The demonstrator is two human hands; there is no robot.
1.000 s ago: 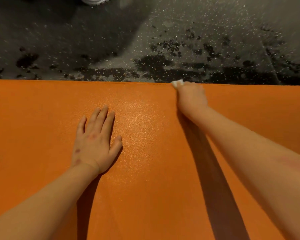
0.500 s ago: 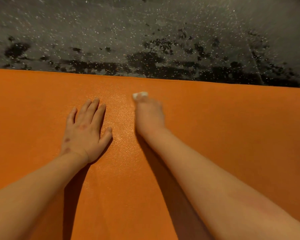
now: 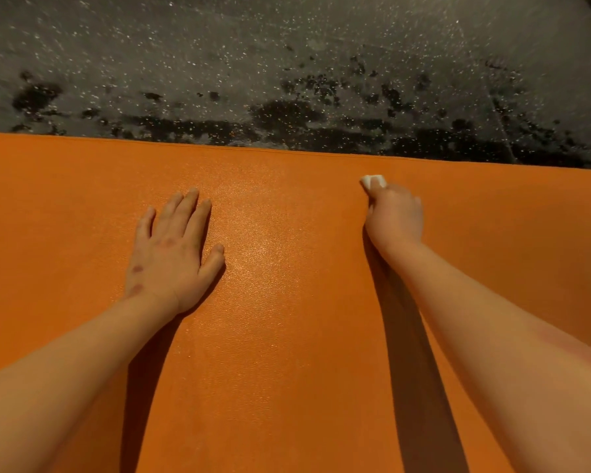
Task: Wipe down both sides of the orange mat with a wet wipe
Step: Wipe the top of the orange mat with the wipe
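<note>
Gripping wipe (image 3: 373,181) in curled right hand (image 3: 394,213), pressed to mat (image 3: 287,353) just short of far edge. Swept back rightward from beside left hand (image 3: 174,247) half a second ago: likely mid-pass on top side, underside probably still to do. Left palm-down, fingers straight; right stretched forward.

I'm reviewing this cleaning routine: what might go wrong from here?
1. The right hand holds the wet wipe near the far edge of the orange mat; a long stroke may drag it onto the blotchy floor.
2. The left hand lies flat on the mat, so the patch beneath may go unwiped.
</note>
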